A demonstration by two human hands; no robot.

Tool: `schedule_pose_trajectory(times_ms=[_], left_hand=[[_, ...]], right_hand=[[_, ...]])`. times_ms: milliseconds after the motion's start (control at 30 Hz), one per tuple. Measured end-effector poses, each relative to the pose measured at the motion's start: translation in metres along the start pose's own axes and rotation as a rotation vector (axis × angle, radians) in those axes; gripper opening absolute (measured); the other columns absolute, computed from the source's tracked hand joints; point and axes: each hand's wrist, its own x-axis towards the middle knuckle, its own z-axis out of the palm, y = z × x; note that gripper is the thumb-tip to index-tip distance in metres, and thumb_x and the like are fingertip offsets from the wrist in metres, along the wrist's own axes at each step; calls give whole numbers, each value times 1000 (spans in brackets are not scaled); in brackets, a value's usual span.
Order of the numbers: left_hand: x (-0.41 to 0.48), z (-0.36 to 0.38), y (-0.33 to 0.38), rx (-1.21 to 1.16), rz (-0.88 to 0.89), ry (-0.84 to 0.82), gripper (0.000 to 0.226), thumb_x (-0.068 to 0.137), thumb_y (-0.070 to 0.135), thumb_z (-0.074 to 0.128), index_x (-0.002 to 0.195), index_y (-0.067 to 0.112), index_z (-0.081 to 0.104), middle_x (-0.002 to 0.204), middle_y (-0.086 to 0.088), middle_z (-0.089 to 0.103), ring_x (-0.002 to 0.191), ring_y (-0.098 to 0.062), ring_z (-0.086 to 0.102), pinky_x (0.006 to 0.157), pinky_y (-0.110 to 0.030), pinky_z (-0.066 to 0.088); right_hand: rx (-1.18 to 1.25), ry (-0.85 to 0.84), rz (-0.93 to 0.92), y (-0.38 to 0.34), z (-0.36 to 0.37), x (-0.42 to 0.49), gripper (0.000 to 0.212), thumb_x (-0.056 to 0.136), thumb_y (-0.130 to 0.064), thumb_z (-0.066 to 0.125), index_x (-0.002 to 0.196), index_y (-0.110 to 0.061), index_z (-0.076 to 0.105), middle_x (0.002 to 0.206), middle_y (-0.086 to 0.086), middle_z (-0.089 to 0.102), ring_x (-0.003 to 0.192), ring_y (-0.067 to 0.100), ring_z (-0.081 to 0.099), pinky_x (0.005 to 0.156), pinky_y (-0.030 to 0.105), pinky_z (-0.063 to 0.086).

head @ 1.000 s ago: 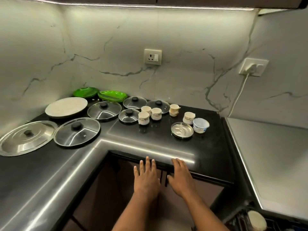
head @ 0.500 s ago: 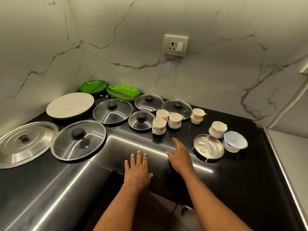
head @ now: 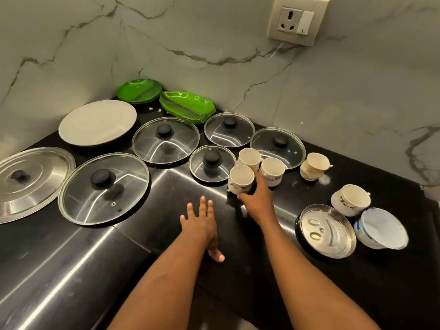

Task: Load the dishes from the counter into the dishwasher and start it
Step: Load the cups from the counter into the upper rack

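**Head view:** At the corner of a black counter (head: 147,239) crowded with lids, plates and cups, your right hand (head: 258,201) grips the nearest cup (head: 240,177). The thumb is curled at its base on the near side and the fingers wrap up its right flank. The cup stands upright, mouth to the ceiling, at the front of a tight cluster. Two sister cups (head: 272,170) sit just behind and to its right, close enough that contact cannot be ruled out. A small glass lid (head: 212,163) lies just beside it on the left. Your left hand (head: 201,225) rests flat on the counter, fingers straight and spread, holding nothing, nearer you and to the left of the cup. The right hand is plainly the closer one, with the cup directly ahead of it. Given the cup's vertical long axis and its crowding neighbours, the lift likely wants to go straight up before swinging away. The dishwasher is out of frame. Every dish in sight sits on the counter, so loading looks barely begun.
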Motion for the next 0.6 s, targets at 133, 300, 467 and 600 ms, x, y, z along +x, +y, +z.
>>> schedule_pose_trajectory(times_ms=[133,300,467,600], left_hand=[[0,0,0,18,-18,-14,150,67,51,86,146,15,-36,153,-6,-43,143,-44,-28,120,-60,0],[-2,-1,0,24,-16,-1,150,67,51,87,147,16,-35,154,-5,-42,144,-43,-27,120,-59,1],[-1,0,0,23,-9,1,149,67,52,86,146,16,-35,154,-5,-42,144,-43,-27,120,-59,0],[-5,2,-4,11,37,39,149,67,52,86,148,16,-33,155,-5,-40,144,-43,-27,120,-59,-2]], right_hand=[[-22,15,-22,6,4,3,74,71,-7,73,138,-22,46,134,-3,51,120,12,47,97,27,37],[-86,-38,-49,10,10,8,85,59,-27,82,136,-30,47,132,-3,51,121,18,49,104,42,41],[-38,-62,-61,7,14,13,77,63,-20,87,129,-28,50,120,-13,57,119,17,52,100,37,41],[4,-34,-44,13,10,2,79,61,-19,89,131,-24,51,124,-7,60,114,10,52,94,28,41]])
